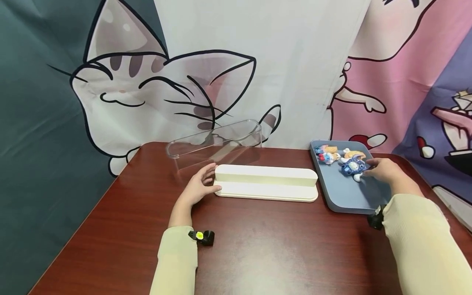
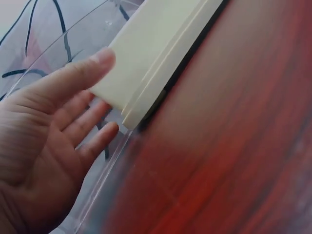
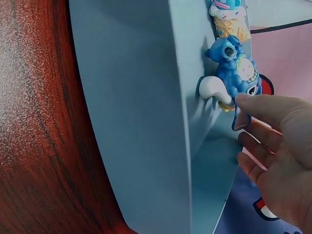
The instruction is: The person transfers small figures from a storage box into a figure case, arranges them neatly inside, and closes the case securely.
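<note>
A cream two-step display stand (image 1: 265,189) lies on the table. My left hand (image 1: 199,186) is at its left end, thumb by the front step and fingers loosely spread by the back. In the left wrist view the thumb of the left hand (image 2: 53,126) overlaps the stand (image 2: 146,53). My right hand (image 1: 385,172) reaches into the blue-grey tray (image 1: 354,200) and pinches a blue big-eared figurine (image 1: 353,166). In the right wrist view, thumb and fingers of the right hand (image 3: 282,141) meet at the ear of the figurine (image 3: 241,73).
A clear plastic cover (image 1: 236,157) stands behind the cream stand, near the cartoon-printed backdrop (image 1: 302,73). Several small figurines (image 1: 328,153) lie at the tray's far end. The tray's raised wall surrounds them. Reddish-brown tabletop (image 1: 276,241) extends in front.
</note>
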`<control>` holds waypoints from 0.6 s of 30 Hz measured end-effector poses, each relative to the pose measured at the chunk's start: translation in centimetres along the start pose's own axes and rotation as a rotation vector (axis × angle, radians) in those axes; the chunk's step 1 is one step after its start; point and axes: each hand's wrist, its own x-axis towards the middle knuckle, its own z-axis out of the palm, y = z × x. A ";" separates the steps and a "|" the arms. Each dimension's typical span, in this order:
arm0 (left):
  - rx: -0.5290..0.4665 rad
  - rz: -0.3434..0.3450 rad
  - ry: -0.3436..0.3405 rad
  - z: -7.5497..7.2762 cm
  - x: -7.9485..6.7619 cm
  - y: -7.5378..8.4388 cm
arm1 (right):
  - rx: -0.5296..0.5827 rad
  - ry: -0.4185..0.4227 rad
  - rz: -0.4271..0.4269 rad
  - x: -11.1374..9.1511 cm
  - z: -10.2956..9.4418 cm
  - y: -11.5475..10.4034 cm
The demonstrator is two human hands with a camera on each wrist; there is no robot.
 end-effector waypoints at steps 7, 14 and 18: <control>0.191 -0.057 -0.038 0.2 0.4 -1.4 | -0.039 0.001 -0.036 0.3 0.1 -0.1; 0.232 -0.097 -0.059 0.8 0.5 -1.5 | -0.060 -0.031 -0.035 0.8 0.1 0.0; 0.233 -0.128 -0.061 1.1 0.6 -1.4 | -0.059 -0.058 -0.024 0.9 0.0 -0.1</control>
